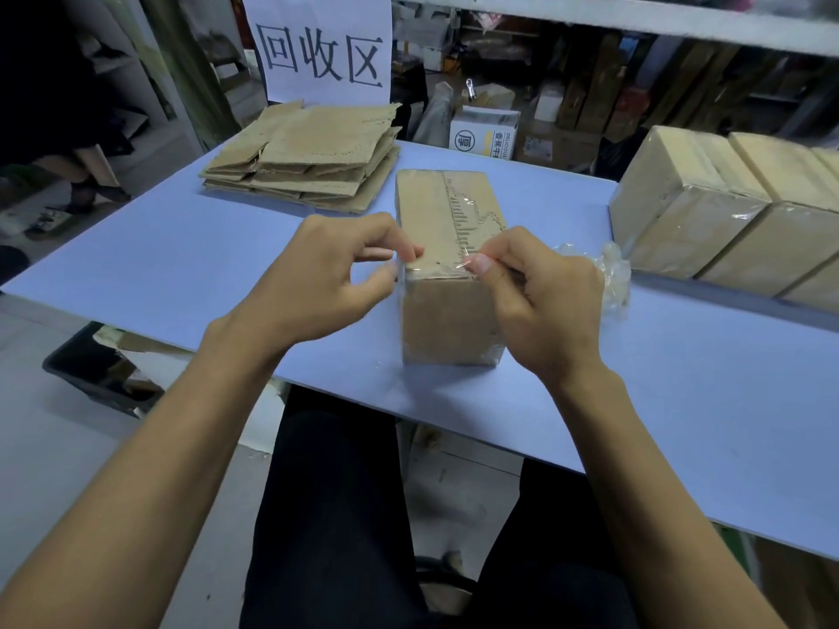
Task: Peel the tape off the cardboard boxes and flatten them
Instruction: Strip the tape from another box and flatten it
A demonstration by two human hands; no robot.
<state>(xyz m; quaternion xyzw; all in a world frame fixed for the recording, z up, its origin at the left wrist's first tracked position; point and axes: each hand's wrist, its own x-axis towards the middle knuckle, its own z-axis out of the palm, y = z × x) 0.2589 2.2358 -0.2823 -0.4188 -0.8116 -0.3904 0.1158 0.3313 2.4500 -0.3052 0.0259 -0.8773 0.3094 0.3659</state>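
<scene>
A light blue table [181, 265] runs across the frame from the left edge to the lower right. At its middle, near the front edge, stands a cardboard box [447, 320], long side pointing away, with clear tape across its top. At the upper left of the tabletop lies a stack of flattened boxes [308, 161], just in front of a white sign [322, 47] with three large characters that stands at the far edge. At the right, a row of taped boxes [735, 220] lies side by side, running out of frame. Between that row and the middle box sits a crumpled wad of clear tape [613, 279], close to the row.
</scene>
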